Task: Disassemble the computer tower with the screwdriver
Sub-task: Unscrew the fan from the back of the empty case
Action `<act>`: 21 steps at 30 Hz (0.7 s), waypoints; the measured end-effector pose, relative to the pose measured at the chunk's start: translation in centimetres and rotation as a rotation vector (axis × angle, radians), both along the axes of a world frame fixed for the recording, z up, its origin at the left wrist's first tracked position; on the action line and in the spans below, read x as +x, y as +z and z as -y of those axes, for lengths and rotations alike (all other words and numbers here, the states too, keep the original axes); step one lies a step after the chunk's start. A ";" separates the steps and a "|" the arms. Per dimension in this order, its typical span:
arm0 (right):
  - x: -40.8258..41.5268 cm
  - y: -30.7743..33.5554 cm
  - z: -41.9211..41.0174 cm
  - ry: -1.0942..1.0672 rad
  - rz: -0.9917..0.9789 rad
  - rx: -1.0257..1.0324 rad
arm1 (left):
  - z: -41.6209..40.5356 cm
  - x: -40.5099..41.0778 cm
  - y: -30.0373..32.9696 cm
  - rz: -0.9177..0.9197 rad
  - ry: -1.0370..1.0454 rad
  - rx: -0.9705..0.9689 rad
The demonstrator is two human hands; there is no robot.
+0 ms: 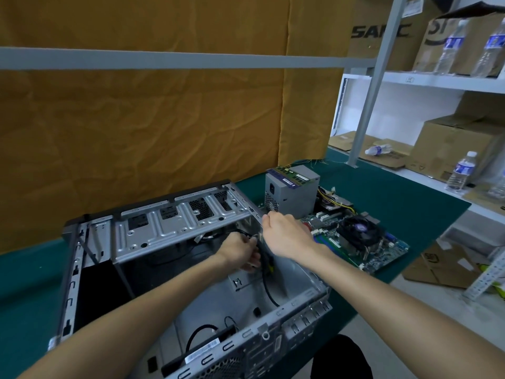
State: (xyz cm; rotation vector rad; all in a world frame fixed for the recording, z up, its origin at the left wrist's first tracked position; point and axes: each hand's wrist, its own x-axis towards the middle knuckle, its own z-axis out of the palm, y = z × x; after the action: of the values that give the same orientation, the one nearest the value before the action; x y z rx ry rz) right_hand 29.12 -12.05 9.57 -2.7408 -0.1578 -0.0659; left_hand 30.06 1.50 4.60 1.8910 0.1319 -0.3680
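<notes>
The left hand (241,251) is inside the computer tower (175,269), fingers curled round a black cable (266,280) near the tower's far right corner. The right hand (284,232) is closed in a pinch at the top edge of the tower's right-hand wall; what it pinches is too small to make out, and no screwdriver is visible in either hand or anywhere in view.

The tower lies open on its side on a green mat (382,192), largely gutted. Just beyond its far right corner stands the grey power supply (291,191), with memory sticks (293,175) resting on top. To the right of the tower lies the motherboard (355,239), cooler fan still mounted. Further right of the tower, shelving (437,80) holds cartons and water bottles (461,170).

Assessment: the main components are already out; the step in hand appears to be freeing the remaining front-panel wiring. The next move likely calls for unclipping the cable's connector or retainer at the corner, then drawing the lead clear without snagging it on the sheet-metal edges.
</notes>
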 end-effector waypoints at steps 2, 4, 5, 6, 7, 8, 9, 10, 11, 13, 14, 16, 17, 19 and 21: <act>0.1 -0.2 0.0 0.000 0.027 0.004 | 0.9 0.0 -0.5 0.115 0.016 0.133; 0.3 -0.4 0.1 -0.001 0.041 0.006 | 1.3 -0.5 -1.1 0.250 0.004 0.311; 0.4 -0.5 0.0 -0.001 0.043 0.005 | 1.1 -0.7 -1.2 0.298 -0.008 0.381; 0.5 -0.5 0.0 -0.002 0.044 0.002 | 0.8 -0.8 -1.1 0.344 -0.028 0.475; 0.5 -0.6 0.0 -0.004 0.045 -0.002 | 0.3 -0.9 -0.8 0.384 -0.061 0.589; 0.6 -0.6 0.1 -0.006 0.044 -0.009 | -0.2 -0.9 -0.4 0.408 -0.086 0.682; 0.7 -0.6 0.1 -0.009 0.043 -0.016 | -0.8 -0.8 0.2 0.406 -0.107 0.712; 0.7 -0.6 0.2 -0.012 0.044 -0.024 | -1.2 -0.7 0.7 0.381 -0.134 0.684; 0.7 -0.5 0.2 -0.014 0.048 -0.031 | -1.6 -0.8 1.4 0.347 -0.162 0.637; 0.6 -0.3 0.1 -0.013 0.069 -0.057 | -2.5 -1.3 2.7 0.309 -0.223 0.611; 0.5 -0.3 0.0 -0.007 0.088 -0.075 | -3.2 -1.6 3.3 0.302 -0.264 0.658; 0.3 0.0 -0.3 0.018 0.157 -0.136 | -5.4 -2.8 4.3 0.282 -0.326 0.782; 0.2 0.2 -0.5 0.036 0.204 -0.191 | -6.6 -3.7 4.6 0.285 -0.318 0.825; -0.1 0.4 -1.0 0.097 0.301 -0.321 | -9.5 -6.2 4.8 0.374 -0.147 0.882; -0.5 0.3 -1.7 0.166 0.355 -0.409 | -12.0 -8.7 5.0 0.541 0.160 0.891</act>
State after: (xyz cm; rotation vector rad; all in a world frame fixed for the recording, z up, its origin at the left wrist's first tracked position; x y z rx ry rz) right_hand 28.60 -10.39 9.88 -3.0820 -0.5509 -0.5286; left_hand 21.36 13.55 9.62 2.7583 0.0847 0.3957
